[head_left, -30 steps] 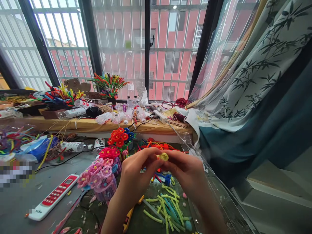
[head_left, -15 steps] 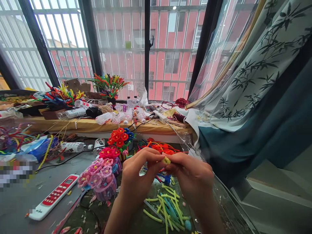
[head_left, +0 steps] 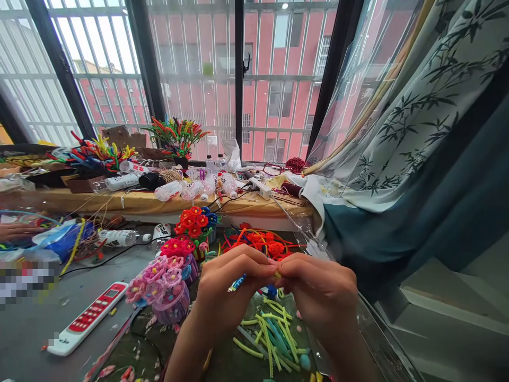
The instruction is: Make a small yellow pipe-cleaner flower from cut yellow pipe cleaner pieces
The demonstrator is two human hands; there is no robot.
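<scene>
My left hand and my right hand meet fingertip to fingertip above the table, both closed in a pinch. Between them is a small yellow fuzzy piece, apparently a bent pipe cleaner, mostly covered by the fingers. Below the hands lie several loose yellow-green pipe cleaners with some teal ones among them. Red pipe-cleaner flowers are heaped just beyond my fingertips. To the left of my left hand stands a small pot of pink pipe-cleaner flowers.
A white-and-red remote control lies on the left of the table. Pots of red flowers stand farther back. Plastic bottles and a power strip cover the window ledge. Another person's hand shows at the far left.
My fingers have closed further over the yellow piece, so less of it shows. My right hand has shifted slightly right. Another person's hand has appeared at the far left.
</scene>
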